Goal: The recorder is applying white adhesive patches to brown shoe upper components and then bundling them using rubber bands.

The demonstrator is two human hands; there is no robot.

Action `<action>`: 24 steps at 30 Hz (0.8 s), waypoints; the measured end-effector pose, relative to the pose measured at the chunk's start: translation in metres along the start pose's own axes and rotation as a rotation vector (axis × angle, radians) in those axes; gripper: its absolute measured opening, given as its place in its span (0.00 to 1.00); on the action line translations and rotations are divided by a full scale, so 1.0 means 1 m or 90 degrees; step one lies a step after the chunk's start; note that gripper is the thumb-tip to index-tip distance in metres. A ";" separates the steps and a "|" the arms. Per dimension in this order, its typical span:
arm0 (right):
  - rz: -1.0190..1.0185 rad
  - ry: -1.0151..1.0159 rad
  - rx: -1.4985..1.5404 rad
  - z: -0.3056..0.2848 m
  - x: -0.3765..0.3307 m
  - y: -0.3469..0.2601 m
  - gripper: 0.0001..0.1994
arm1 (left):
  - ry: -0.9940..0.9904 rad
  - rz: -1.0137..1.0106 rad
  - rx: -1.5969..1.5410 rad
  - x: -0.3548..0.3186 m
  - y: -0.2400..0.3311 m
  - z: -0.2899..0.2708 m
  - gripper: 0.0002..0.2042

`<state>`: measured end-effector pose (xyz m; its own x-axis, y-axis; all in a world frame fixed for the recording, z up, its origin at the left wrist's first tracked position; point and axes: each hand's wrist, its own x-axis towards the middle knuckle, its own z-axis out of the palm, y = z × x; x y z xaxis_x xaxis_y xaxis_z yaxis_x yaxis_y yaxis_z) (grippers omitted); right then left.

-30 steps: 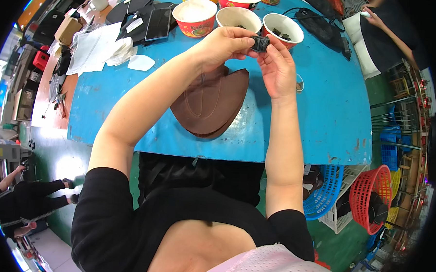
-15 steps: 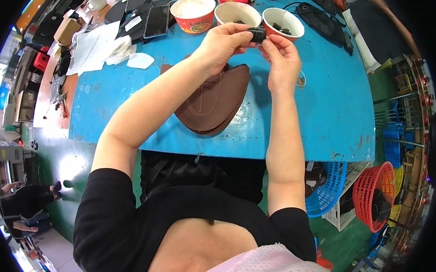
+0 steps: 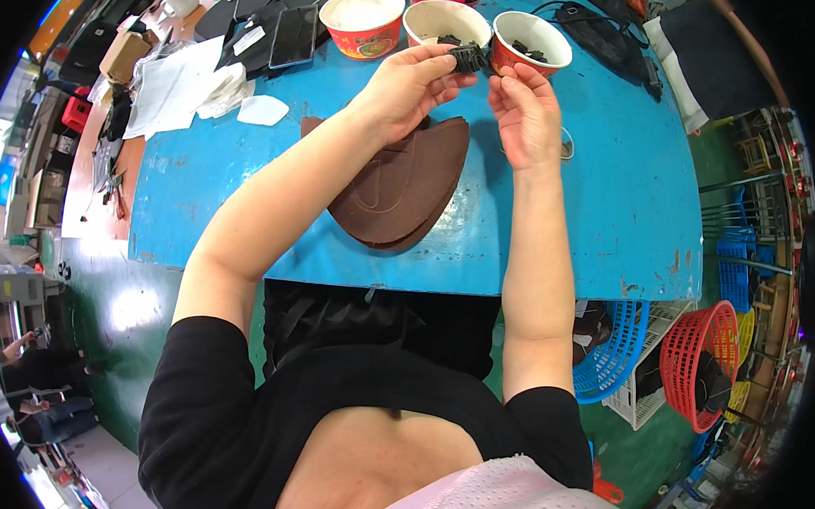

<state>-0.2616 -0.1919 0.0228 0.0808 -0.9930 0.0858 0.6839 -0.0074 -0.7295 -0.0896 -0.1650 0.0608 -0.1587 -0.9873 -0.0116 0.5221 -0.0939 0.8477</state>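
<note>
My left hand (image 3: 410,91) pinches a small black ridged part (image 3: 469,59), perhaps plastic; its exact kind cannot be made out. Just right of it, my right hand (image 3: 528,114) is raised with thumb and fingertips close together, apart from the black part. Whether something tiny sits between those fingertips is unclear. Behind the hands stand a middle paper bowl (image 3: 422,23) and a right paper bowl (image 3: 507,54), both with small black pieces inside. Stacked brown leather-like pieces (image 3: 396,195) with rounded ends lie below my left wrist, partly hidden by it.
On the blue table (image 3: 600,217) are another paper bowl (image 3: 360,39), a phone (image 3: 294,38), white papers (image 3: 174,85) and a black bag (image 3: 599,40). A blue basket (image 3: 614,354) and a red basket (image 3: 694,358) stand at the right. Another person (image 3: 43,366) is at far left.
My right fingers have come off the black part and drawn slightly right. My left hand keeps it, tilted and a little further left. The person at far left has shifted.
</note>
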 end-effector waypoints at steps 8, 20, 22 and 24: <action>-0.029 -0.022 0.015 0.002 0.001 0.002 0.13 | -0.026 -0.036 -0.053 -0.008 0.000 -0.008 0.14; -0.086 0.059 -0.165 0.004 0.001 0.007 0.12 | 0.020 -0.063 -0.007 -0.018 0.003 -0.017 0.16; -0.093 0.062 -0.184 0.004 0.001 0.009 0.12 | 0.027 -0.049 0.014 -0.015 0.006 -0.020 0.16; -0.109 0.081 -0.258 0.002 0.001 0.010 0.11 | 0.035 -0.037 0.035 -0.008 0.011 -0.022 0.16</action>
<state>-0.2535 -0.1924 0.0172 -0.1156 -0.9798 0.1634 0.3387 -0.1935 -0.9208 -0.0637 -0.1606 0.0583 -0.1408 -0.9860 -0.0893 0.4662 -0.1456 0.8726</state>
